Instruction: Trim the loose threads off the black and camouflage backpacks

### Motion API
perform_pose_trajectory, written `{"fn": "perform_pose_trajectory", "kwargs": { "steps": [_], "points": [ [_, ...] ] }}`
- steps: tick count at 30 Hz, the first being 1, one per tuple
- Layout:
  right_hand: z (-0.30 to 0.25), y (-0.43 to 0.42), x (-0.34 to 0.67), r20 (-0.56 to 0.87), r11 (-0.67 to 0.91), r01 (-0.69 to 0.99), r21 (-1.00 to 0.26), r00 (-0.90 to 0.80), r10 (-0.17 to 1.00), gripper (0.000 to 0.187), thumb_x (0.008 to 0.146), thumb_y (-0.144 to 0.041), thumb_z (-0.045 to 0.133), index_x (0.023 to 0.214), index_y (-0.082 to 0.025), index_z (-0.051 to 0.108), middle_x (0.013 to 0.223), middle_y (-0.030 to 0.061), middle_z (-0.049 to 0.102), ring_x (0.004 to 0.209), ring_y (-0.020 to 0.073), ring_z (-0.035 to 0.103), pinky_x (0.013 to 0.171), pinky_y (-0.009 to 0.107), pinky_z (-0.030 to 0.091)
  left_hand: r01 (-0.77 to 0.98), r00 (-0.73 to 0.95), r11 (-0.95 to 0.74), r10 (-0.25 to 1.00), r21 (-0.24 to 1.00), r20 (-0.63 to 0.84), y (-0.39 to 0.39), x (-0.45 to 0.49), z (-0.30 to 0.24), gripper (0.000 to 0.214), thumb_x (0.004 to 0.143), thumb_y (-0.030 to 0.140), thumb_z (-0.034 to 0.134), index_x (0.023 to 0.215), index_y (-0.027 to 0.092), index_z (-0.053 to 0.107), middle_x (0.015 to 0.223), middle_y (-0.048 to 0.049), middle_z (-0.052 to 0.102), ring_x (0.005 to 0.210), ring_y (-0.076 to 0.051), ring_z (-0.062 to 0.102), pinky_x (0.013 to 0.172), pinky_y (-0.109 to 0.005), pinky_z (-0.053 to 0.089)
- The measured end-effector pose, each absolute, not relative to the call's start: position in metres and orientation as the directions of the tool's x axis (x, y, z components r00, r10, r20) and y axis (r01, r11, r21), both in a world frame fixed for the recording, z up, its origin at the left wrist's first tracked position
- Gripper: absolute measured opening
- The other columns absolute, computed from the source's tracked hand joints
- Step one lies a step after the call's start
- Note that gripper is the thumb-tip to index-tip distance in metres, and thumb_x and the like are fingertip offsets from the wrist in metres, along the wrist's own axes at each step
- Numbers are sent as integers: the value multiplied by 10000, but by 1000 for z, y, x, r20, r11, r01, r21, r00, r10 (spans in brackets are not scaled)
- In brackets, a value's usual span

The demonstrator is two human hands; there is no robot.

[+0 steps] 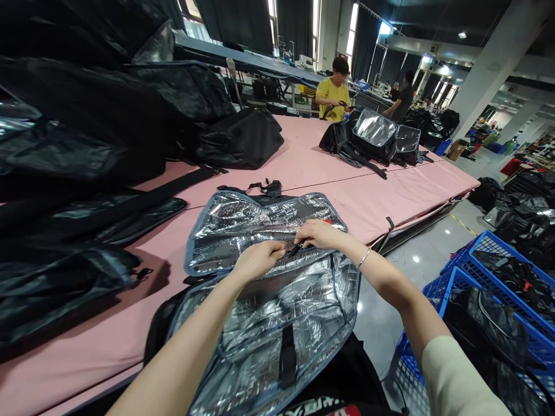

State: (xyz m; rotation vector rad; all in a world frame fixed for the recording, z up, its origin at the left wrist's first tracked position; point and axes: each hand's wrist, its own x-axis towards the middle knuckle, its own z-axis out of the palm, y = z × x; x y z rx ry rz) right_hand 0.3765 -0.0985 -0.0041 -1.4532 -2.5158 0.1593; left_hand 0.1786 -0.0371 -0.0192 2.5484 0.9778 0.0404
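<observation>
An insulated bag (281,306) with a shiny silver foil lining lies open in front of me, its flap (225,231) folded back on the pink table. My left hand (259,258) is closed in a pinch on a small black strap (295,249) near the fold between flap and body. My right hand (319,234) pinches the same dark piece from the other side, its fingers curled. The fingertips of both hands are close together, and the exact shape of the piece is partly hidden. A black strap (288,352) runs down the lining nearer to me.
Black bags (87,121) are piled high on the left of the pink table (312,156). More foil-lined bags (375,130) sit at its far end, near a person in yellow (333,95). Blue crates (455,277) with black items stand on the floor at right.
</observation>
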Motion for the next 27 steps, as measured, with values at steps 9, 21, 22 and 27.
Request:
{"fn": "perform_pose_trajectory", "kwargs": {
  "steps": [9,21,22,27],
  "points": [
    [-7,-122,401,215,456,875,-162,-420,882,119,861,-178,612,966,-157,666,960,61,691,859,179,537,810,285,388,628,754,-663,648,407,-108,-39,178,-18,316,798,422,351,686,234,579,771,-24,685,729,-213,620,594,-259,366],
    [0,-139,386,301,404,889,217,-455,838,221,960,-176,436,984,-207,654,930,47,661,866,187,458,699,315,292,635,748,-661,655,401,-104,-38,179,-21,335,811,430,347,731,241,613,831,-22,706,755,-218,628,597,-259,373],
    [0,-140,385,307,406,887,222,-459,834,224,961,-170,432,979,-208,652,934,46,659,868,186,456,703,314,291,634,748,-662,655,400,-101,-38,179,-21,336,811,432,349,735,243,616,838,-20,707,761,-218,629,597,-258,373],
    [0,-139,385,306,415,882,225,-468,829,214,960,-171,440,970,-209,651,924,47,655,868,184,452,711,315,286,634,748,-664,656,396,-98,-38,178,-22,334,811,431,351,759,250,627,854,-12,710,781,-216,632,599,-251,375]
  ]
}}
